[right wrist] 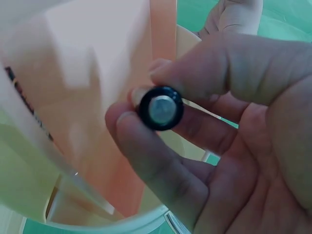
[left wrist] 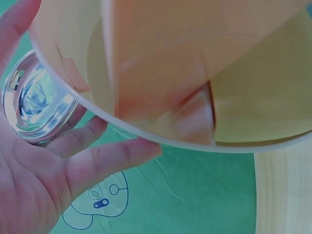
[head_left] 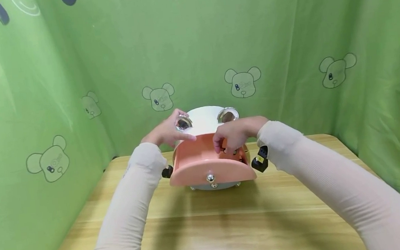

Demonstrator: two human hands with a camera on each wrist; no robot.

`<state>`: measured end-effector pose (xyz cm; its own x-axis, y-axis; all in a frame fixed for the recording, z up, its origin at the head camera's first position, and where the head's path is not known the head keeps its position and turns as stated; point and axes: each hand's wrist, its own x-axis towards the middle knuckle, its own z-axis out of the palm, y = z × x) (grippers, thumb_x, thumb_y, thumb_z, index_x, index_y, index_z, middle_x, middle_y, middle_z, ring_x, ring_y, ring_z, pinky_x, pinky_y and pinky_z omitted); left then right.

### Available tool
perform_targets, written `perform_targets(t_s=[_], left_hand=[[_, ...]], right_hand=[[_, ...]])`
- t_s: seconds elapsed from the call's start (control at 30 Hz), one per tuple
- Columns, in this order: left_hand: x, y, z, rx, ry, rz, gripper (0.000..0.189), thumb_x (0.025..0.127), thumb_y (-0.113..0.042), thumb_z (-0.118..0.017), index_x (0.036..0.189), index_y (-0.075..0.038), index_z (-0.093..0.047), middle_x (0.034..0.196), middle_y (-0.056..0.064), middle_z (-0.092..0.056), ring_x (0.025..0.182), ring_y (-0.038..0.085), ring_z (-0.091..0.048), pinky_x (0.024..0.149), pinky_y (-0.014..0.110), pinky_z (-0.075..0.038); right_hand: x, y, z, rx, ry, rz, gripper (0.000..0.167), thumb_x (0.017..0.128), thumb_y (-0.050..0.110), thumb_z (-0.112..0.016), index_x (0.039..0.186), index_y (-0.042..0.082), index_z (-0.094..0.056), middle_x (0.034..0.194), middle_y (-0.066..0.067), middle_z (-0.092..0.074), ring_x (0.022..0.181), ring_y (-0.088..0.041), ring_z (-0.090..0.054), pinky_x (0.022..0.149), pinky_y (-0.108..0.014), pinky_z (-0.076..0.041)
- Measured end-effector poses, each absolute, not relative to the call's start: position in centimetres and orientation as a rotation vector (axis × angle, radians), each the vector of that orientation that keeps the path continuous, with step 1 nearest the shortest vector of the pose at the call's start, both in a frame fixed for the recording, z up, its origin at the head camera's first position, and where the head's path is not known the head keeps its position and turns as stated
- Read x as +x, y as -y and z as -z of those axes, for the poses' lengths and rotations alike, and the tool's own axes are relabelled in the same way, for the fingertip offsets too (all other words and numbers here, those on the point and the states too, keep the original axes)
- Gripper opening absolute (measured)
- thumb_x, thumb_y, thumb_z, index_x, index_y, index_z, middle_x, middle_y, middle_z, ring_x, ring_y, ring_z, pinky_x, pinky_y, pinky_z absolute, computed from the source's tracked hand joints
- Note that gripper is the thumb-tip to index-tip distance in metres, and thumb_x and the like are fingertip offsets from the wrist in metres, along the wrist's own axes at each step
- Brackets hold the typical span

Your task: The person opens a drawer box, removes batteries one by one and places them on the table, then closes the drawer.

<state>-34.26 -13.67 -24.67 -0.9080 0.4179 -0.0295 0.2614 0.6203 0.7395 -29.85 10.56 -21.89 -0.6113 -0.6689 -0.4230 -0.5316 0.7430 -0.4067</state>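
A frog-shaped box (head_left: pixel 206 118) with a white top and a pink tilt-out front (head_left: pixel 190 174) stands on the table, its front tipped open. My left hand (head_left: pixel 169 131) rests on the box's left side with fingers spread around a silver eye (left wrist: pixel 36 97); the thumb lies along the white rim (left wrist: pixel 190 145). Over the open compartment, my right hand (head_left: pixel 234 134) pinches a small black cylinder with a silver end, apparently a battery (right wrist: pixel 162 108), between thumb and fingers. Its end faces the right wrist camera, and the rest is hidden by the fingers.
Silver knobs (head_left: pixel 210 178) sit on the box's front. The wooden table (head_left: pixel 216 227) extends toward me, and a green curtain with bear prints (head_left: pixel 192 42) encloses the back and sides. Inside the compartment, a dark patterned strip (right wrist: pixel 29 105) shows along one edge.
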Motion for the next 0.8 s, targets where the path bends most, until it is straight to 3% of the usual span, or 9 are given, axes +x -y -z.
perform_targets(t_s=[0.27,0.57,0.8], left_hand=[[-34.3,13.7,24.6,0.555,-2.637,-1.158,0.086,0.068,-0.032,-0.089,0.134,-0.026,-0.033,0.141,0.016,-0.04,0.109,0.034,-0.053,0.066,0.038,-0.059],[-34.5,13.6,24.7,0.566,-2.653,-1.13,0.087,0.068,-0.035,-0.088,0.135,-0.026,-0.033,0.138,0.013,-0.042,0.109,0.034,-0.053,0.067,0.039,-0.059],[-34.6,13.6,24.7,0.576,-2.655,-1.143,0.086,0.068,-0.034,-0.088,0.135,-0.026,-0.033,0.139,0.013,-0.041,0.111,0.034,-0.052,0.067,0.039,-0.059]], right_hand=[[-29.5,-11.1,21.8,-0.897,-2.413,0.324,0.029,0.079,-0.006,-0.062,0.107,0.004,-0.066,0.11,-0.011,-0.061,0.075,-0.015,-0.061,0.066,-0.029,-0.056],[-29.3,-12.0,21.4,-0.95,-2.451,0.267,0.035,0.078,0.01,-0.08,0.11,0.007,-0.068,0.093,-0.004,-0.064,0.079,-0.015,-0.06,0.071,-0.029,-0.053],[-29.1,-12.5,20.9,-0.957,-2.507,0.248,0.043,0.074,0.016,-0.085,0.113,0.008,-0.068,0.093,-0.004,-0.062,0.079,-0.016,-0.057,0.07,-0.03,-0.051]])
